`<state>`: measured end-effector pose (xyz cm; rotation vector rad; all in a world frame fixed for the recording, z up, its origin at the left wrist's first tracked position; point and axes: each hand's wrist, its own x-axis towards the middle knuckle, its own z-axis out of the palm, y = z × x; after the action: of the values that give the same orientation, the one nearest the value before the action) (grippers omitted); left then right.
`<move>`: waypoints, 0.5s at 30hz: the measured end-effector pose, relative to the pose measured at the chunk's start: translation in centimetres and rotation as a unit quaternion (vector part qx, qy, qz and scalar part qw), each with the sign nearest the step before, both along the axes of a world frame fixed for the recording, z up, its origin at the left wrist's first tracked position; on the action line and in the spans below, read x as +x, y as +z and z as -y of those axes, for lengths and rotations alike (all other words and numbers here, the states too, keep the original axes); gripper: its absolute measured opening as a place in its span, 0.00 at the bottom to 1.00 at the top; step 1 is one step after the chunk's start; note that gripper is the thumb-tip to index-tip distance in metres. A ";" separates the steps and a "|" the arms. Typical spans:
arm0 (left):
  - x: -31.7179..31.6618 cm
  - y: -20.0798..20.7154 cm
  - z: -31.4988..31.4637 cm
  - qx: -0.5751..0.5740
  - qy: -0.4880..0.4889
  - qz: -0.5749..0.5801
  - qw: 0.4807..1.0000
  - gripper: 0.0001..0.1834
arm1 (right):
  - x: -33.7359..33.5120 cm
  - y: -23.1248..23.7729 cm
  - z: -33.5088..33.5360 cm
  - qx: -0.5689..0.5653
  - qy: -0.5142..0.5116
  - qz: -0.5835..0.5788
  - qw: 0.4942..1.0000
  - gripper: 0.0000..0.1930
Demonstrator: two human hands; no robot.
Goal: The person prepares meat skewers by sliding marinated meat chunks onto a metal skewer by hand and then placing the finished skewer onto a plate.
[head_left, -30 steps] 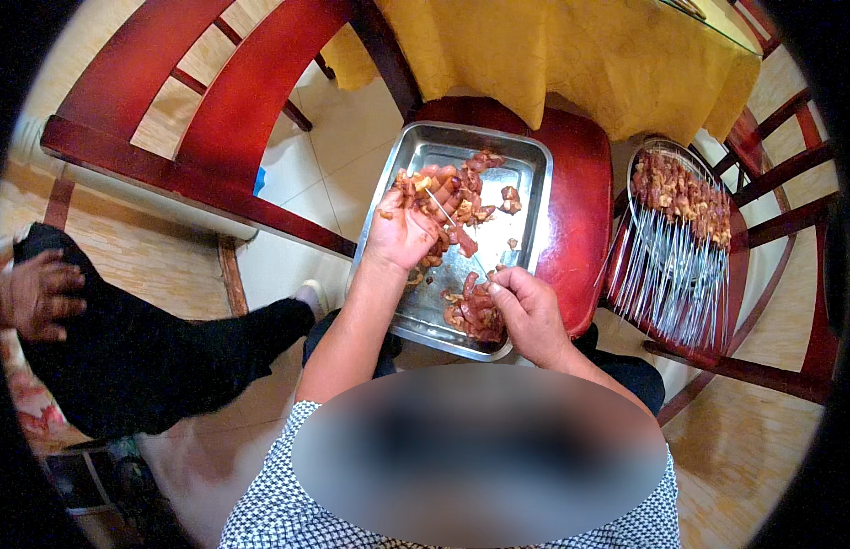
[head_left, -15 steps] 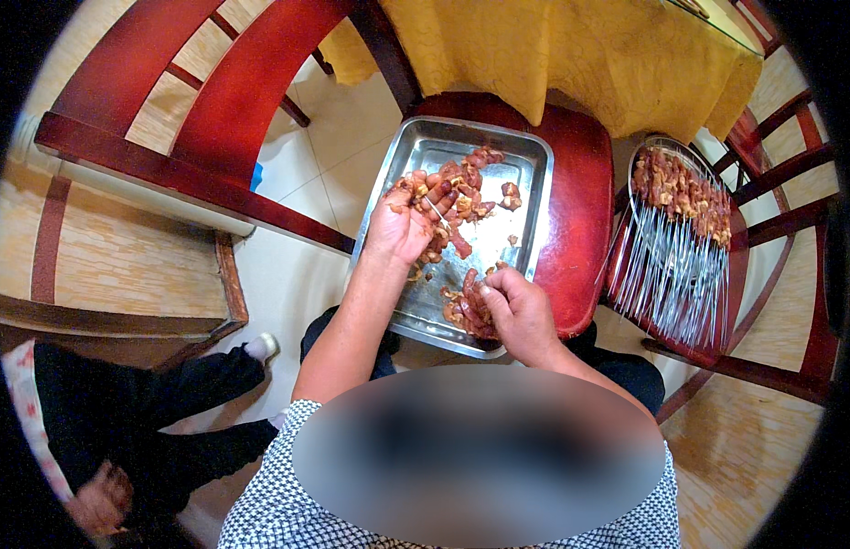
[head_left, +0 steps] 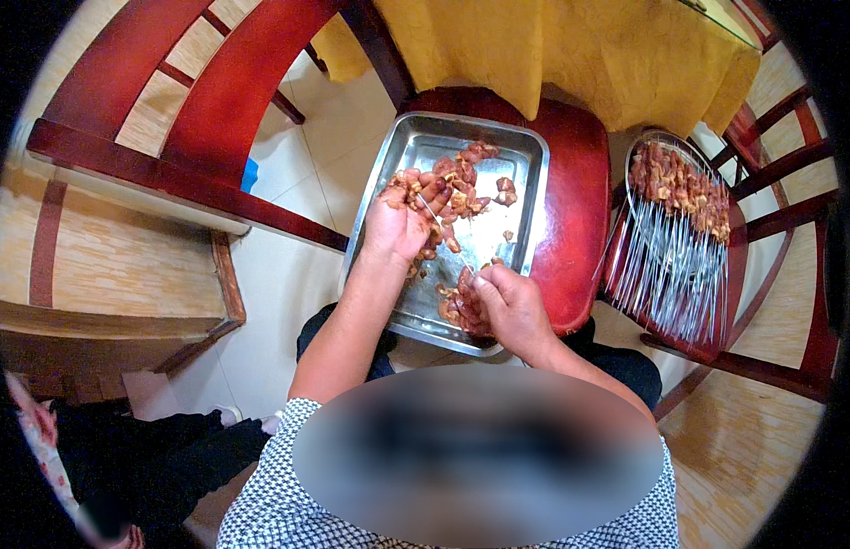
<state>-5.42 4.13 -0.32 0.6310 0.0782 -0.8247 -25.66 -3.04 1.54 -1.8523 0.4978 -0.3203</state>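
Note:
A metal tray [head_left: 537, 197] holds chunks of raw, sauce-coated meat [head_left: 463, 188], with a separate pile [head_left: 457, 306] near its front edge. Over the tray's left side, my left hand [head_left: 395, 227] is turned palm up, its fingers curled round meat at the tip of a thin metal skewer [head_left: 432, 213]. My right hand [head_left: 513, 306] pinches the lower part of that skewer, above the front pile. Between both hands the skewer runs slanting down to the right. The fingers partly hide how much meat is on it.
The tray rests on a red chair seat [head_left: 576, 210]. To the right, loaded meat skewers [head_left: 676, 188] lie on an oval metal platter on another chair. A yellow tablecloth [head_left: 589, 55] hangs beyond. At lower left is another person's dark-trousered leg [head_left: 160, 457].
The skewer now shows as a longer line between my hands; both hands stay nearly in place. The other person's legs and arm at lower left have shifted. The whole view has moved slightly.

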 end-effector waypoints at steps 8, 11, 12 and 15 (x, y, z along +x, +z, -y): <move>0.1 0.0 -0.3 -0.025 -0.021 0.020 0.999 0.09 | 0.4 0.9 -0.1 -0.080 -0.018 0.004 0.997 0.08; 0.1 -0.2 -0.1 0.014 0.000 0.028 1.000 0.09 | 0.6 0.8 0.3 -0.064 -0.018 -0.014 0.998 0.07; -0.1 -0.1 -0.1 0.022 0.002 0.026 0.999 0.10 | 0.7 0.8 0.2 -0.049 -0.025 -0.018 0.998 0.08; -1.0 0.8 0.5 0.052 0.025 0.035 0.998 0.11 | 0.8 0.8 0.0 -0.026 -0.040 -0.017 0.999 0.08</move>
<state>-6.44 3.63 0.47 0.7525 0.0733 -0.7528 -24.84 -3.00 2.38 -1.8930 0.5934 -0.3588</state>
